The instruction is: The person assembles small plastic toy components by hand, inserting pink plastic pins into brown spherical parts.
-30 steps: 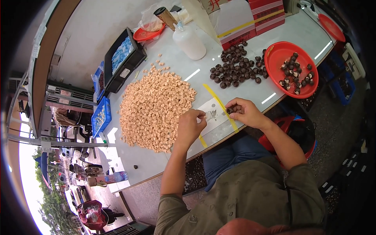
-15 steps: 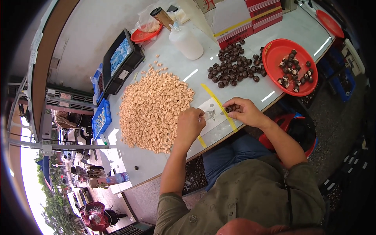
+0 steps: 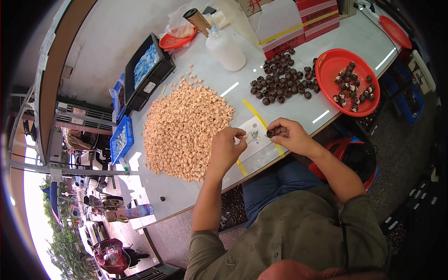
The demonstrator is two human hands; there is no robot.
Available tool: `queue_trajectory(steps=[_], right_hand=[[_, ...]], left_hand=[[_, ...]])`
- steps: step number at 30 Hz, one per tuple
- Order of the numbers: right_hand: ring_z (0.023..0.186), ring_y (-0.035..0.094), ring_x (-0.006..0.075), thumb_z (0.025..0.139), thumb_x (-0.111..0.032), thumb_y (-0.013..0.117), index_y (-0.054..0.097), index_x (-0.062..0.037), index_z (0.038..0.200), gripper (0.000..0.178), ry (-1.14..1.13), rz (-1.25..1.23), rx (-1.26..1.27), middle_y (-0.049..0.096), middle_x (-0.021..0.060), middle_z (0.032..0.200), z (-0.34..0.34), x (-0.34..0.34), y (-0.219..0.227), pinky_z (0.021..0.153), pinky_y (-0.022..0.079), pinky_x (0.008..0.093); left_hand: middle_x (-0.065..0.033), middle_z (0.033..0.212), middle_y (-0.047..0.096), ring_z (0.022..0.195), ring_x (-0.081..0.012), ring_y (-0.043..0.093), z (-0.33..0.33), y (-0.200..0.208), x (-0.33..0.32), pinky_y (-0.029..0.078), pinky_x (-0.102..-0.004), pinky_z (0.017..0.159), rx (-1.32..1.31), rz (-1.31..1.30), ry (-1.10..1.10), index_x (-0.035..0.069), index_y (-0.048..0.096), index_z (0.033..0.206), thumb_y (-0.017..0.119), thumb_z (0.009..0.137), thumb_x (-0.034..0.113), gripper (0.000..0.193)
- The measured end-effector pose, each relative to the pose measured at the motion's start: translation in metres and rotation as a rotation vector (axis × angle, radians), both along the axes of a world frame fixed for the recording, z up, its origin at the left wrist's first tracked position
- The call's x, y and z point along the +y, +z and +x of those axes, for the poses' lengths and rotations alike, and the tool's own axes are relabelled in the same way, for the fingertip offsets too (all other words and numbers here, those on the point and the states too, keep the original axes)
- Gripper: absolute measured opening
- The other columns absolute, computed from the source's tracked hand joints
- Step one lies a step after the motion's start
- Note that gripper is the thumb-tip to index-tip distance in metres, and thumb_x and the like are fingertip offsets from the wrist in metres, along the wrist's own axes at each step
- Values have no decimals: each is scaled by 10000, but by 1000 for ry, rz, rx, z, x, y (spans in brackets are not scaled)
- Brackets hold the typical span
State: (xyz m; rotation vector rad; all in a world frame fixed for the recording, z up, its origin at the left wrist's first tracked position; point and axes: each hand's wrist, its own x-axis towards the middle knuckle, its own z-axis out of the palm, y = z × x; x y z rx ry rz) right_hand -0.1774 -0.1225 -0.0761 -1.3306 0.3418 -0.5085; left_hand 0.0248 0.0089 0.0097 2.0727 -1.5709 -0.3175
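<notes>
My left hand (image 3: 228, 145) is closed at the right edge of a heap of small tan pellet-like pieces (image 3: 184, 128), its thumb and forefinger pinching a small pale piece (image 3: 246, 136). My right hand (image 3: 294, 136) curls round some dark brown round hollow pieces (image 3: 271, 133), held at its fingertips; how many is hidden. Between the hands lies a white sheet (image 3: 253, 145) with grey smudges, edged by yellow tape (image 3: 254, 112). Beyond my right hand, many similar dark brown balls (image 3: 281, 79) lie loose on the table.
A red plate (image 3: 322, 88) with dark, partly white-filled balls stands at the right. Behind are a white squeeze bottle (image 3: 227, 52), red boxes (image 3: 317, 21) and a black bin (image 3: 132, 96) of blue pieces. A blue tray (image 3: 121, 144) sits left of the heap.
My right fingers have turned slightly, so a dark piece's hollow shows more. A pale piece now shows at my left fingertips. The whole view has shifted slightly.
</notes>
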Motion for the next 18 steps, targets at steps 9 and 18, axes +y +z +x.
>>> queue_trajectory(steps=[9, 18], right_hand=[[920, 676, 124, 901, 59, 706, 598, 47, 1260, 375, -55, -61, 55, 676, 103, 1016, 10, 17, 9, 831, 583, 272], [904, 682, 128, 906, 53, 708, 598, 47, 1288, 397, -69, -50, 56, 675, 108, 1017, 11, 18, 2, 813, 582, 268]], left_hand=[[-97, 840, 733, 683, -168, 609, -17, -1, -7, 508, -305, 635, 315, -137, -57, -1, 756, 972, 772, 797, 50, 182], [-102, 852, 728, 707, -167, 613, -20, -10, -9, 512, -304, 659, 343, -86, -89, 1, 757, 1009, 761, 824, 54, 193]])
